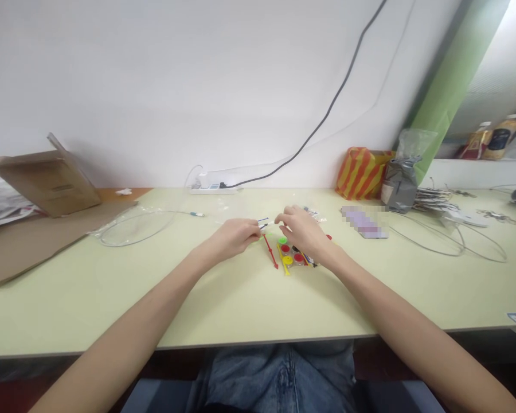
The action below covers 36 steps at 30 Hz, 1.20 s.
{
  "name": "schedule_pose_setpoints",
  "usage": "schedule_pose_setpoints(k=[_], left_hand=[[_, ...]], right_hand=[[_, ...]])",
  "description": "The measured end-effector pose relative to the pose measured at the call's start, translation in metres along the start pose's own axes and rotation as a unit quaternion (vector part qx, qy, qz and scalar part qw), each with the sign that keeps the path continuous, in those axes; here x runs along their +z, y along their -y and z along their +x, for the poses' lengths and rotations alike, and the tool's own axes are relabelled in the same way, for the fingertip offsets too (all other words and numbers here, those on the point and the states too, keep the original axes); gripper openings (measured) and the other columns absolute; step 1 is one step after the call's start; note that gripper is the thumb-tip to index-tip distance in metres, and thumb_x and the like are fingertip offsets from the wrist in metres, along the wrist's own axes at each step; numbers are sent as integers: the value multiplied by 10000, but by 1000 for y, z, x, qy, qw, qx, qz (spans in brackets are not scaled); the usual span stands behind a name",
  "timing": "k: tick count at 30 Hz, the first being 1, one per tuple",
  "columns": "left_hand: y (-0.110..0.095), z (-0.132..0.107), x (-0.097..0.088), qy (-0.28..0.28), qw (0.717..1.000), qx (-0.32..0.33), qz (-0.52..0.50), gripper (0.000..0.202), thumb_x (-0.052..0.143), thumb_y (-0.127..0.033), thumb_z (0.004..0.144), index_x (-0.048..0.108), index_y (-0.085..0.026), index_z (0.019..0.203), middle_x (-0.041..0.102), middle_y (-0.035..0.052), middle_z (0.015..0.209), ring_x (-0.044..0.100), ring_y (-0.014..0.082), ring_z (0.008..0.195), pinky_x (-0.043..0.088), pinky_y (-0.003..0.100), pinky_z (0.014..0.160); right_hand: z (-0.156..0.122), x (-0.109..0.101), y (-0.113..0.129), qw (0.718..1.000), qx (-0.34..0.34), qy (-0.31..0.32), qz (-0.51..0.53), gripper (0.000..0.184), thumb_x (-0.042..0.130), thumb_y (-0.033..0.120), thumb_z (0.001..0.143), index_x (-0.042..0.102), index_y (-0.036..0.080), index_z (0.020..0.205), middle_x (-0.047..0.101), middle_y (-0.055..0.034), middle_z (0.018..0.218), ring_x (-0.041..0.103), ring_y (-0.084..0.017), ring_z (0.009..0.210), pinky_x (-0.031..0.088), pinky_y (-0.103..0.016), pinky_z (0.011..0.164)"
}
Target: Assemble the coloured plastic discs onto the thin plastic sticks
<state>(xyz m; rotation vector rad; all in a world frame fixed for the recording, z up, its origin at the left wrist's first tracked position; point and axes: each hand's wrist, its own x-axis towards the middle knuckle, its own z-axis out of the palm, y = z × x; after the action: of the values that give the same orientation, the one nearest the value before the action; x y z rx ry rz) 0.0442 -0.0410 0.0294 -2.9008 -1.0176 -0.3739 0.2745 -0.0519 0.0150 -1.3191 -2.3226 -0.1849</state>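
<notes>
View: head, looking down onto the bench (155,310).
Left grip (230,238): pinched on a small blue-and-white wire end (263,222), close to its tip for steadiness.
Right grip (303,232): fingers apart, just above a colored-button plastic tray (291,256).
Red stick (270,251): lying beside the tray.

The table (112,298) has a smooth, matt surface, perhaps laminate. The small round pieces (287,260) look like glossy plastic, and the thin red stick (270,251) is plastic also. The cardboard box (47,183) is rough brown paper, and the power strip (210,189) is smooth white plastic.
</notes>
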Motion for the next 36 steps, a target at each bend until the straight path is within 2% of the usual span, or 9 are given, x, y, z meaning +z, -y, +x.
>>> schedule_pose_setpoints(k=[5, 9, 15, 18, 21, 25, 30, 33, 36], left_hand=[[6, 2, 2, -56, 998, -7, 41, 271, 435, -193, 982, 697, -188, 914, 677, 67, 901, 619, 190, 828, 399, 298, 734], [3, 2, 3, -116, 993, -29, -13, 243, 465, -208, 977, 700, -190, 919, 690, 55, 919, 624, 177, 826, 424, 291, 749], [-5, 3, 6, -131, 972, -68, -180, 152, 566, -239, 916, 707, -191, 880, 701, 41, 885, 647, 175, 839, 481, 291, 786], [-13, 4, 5, -117, 933, -111, -320, 178, 613, -332, 904, 679, -167, 887, 701, 50, 851, 689, 174, 780, 531, 285, 739], [-22, 6, 4, -114, 889, -164, -411, 317, 616, -456, 904, 661, -146, 951, 674, 40, 763, 671, 149, 606, 531, 259, 589], [-28, 8, 8, -120, 891, -191, -394, 332, 642, -473, 869, 681, -145, 907, 606, -4, 671, 495, 78, 436, 373, 218, 421], [-27, 13, 19, -76, 869, -221, -437, 374, 599, -478, 890, 657, -131, 763, 521, -26, 530, 398, 61, 408, 302, 199, 406], [-28, 14, 24, -48, 838, -254, -480, 390, 587, -483, 905, 621, -139, 725, 506, -28, 476, 365, 53, 374, 254, 187, 383], [-32, 15, 26, -10, 800, -301, -519, 358, 581, -446, 917, 605, -144, 726, 491, -32, 449, 307, 40, 337, 180, 177, 353]], right_hand=[[-2, 2, 9, 999, -27, -22, 12, 455, 502, 61, 927, 561, 232, 1345, 604, -115, 1222, 508, -271, 1142, 415, -401, 917], [-4, 4, 13, 998, -62, -12, 16, 528, 558, 86, 927, 474, 252, 1420, 570, -105, 1350, 470, -271, 1247, 397, -393, 944], [-1, -1, 13, 998, -55, 21, 22, 98, 569, 188, 967, 647, 203, 1023, 667, -68, 954, 567, -215, 927, 355, -305, 788], [0, -7, 11, 998, -42, 23, 50, 145, 528, 146, 960, 650, 200, 904, 644, -29, 816, 542, -172, 767, 313, -274, 705], [1, -12, 5, 995, -35, 7, 93, 200, 501, 117, 948, 665, 195, 865, 666, -30, 829, 547, -158, 762, 311, -266, 694], [3, -13, -8, 979, -2, -15, 206, 181, 539, 210, 940, 695, 178, 854, 687, -45, 852, 557, -158, 779, 349, -263, 705], [8, -3, -24, 915, 120, -31, 383, 392, 610, 532, 870, 668, 151, 795, 577, -2, 664, 432, -125, 602, 306, -253, 570], [10, 6, -33, 907, 189, -22, 377, 437, 645, 586, 813, 617, 160, 721, 516, 22, 626, 393, -112, 584, 286, -250, 561], [10, 15, -42, 915, 215, 20, 340, 390, 633, 534, 834, 606, 165, 709, 500, 27, 620, 416, -117, 588, 308, -251, 573]])
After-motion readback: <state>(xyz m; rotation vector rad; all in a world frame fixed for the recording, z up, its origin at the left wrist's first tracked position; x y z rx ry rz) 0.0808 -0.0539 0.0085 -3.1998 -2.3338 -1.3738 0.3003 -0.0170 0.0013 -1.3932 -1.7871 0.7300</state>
